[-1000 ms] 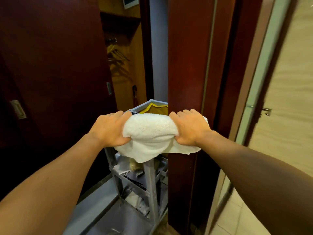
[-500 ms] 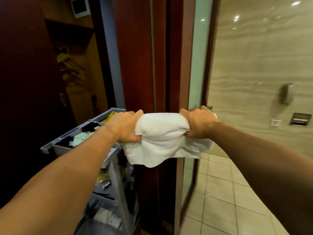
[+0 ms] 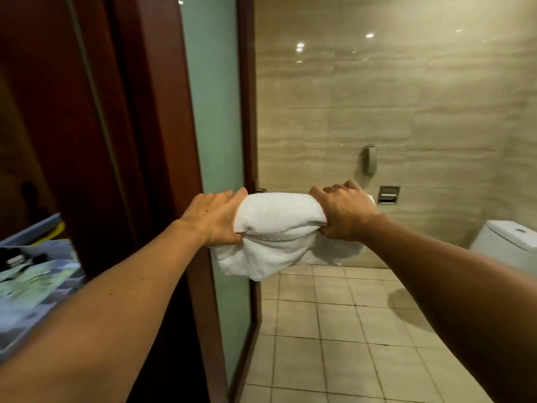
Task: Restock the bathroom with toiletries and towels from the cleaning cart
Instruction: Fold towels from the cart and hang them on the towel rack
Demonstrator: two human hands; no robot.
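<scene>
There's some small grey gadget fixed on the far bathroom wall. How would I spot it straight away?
Start at the beige tiled wall facing the doorway and look just above the right hand gripping the white towel. There hangs the grey wall unit, upright and narrow. Unlike the square recessed metal holder lower to its right, it sticks out from the wall and is taller than wide.

Towel held out front between left hand and right hand, above tiled floor. Cart far left, behind door frame. Toilet at right, against wall.
</scene>
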